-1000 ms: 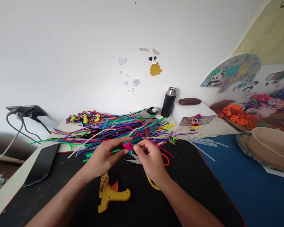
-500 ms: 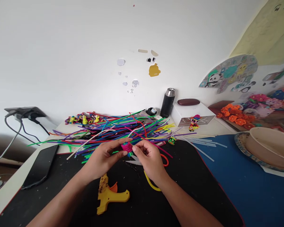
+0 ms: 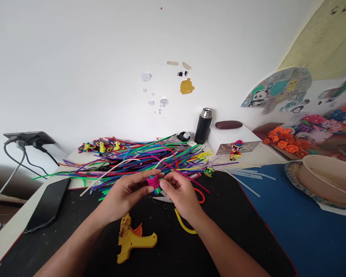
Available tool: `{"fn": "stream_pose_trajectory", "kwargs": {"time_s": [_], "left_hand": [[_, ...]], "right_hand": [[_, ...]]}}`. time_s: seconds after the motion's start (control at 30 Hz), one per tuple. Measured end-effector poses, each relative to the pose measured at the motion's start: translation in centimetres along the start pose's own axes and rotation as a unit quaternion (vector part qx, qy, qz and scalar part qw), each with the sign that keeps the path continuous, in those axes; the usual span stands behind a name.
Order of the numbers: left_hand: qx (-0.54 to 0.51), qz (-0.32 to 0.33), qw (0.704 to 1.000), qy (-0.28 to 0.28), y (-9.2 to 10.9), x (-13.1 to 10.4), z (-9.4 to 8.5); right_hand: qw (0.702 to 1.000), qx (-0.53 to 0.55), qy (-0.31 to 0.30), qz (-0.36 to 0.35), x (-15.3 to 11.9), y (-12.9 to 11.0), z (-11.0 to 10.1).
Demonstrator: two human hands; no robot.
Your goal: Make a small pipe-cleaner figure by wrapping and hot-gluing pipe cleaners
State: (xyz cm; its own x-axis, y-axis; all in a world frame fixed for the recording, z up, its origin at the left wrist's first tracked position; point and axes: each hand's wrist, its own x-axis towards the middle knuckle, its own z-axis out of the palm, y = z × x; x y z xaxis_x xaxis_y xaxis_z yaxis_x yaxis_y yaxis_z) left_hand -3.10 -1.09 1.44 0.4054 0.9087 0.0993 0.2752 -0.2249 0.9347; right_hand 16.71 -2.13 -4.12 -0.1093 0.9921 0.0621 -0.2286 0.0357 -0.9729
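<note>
While the left hand (image 3: pixel 121 197) and right hand (image 3: pixel 183 197) pinch a coiled magenta cylinder (image 3: pixel 153 182), a flat red-edged black mat (image 3: pixel 219 234) fronts a white wall (image 3: pixel 89 77).

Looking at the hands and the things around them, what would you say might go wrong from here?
The left hand pinches the small pink coil, which might slip or unwind. The scissors lie partly hidden behind the right hand, with a blade showing, so a careless reach there could bring a nick. The glue gun lies near the left hand and could be knocked; whether it is hot, I cannot tell.
</note>
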Motion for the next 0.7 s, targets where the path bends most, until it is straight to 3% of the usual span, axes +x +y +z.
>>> {"fn": "stream_pose_trajectory", "kwargs": {"time_s": [0.37, 0.53, 0.7], "left_hand": [[-0.208, -0.007, 0.977, -0.041, -1.0, -0.2, 0.7], [-0.203, -0.009, 0.979, -0.008, -1.9, -0.3, 0.8], [-0.247, -0.024, 0.968, -0.044, -2.0, -0.3, 0.9]], "right_hand": [[0.976, 0.159, -0.097, 0.110, -0.1, -0.3, 0.0], [0.963, 0.206, -0.134, 0.111, -0.3, -0.5, 0.0], [0.957, 0.206, -0.167, 0.116, -0.5, -0.7, 0.0]]}}
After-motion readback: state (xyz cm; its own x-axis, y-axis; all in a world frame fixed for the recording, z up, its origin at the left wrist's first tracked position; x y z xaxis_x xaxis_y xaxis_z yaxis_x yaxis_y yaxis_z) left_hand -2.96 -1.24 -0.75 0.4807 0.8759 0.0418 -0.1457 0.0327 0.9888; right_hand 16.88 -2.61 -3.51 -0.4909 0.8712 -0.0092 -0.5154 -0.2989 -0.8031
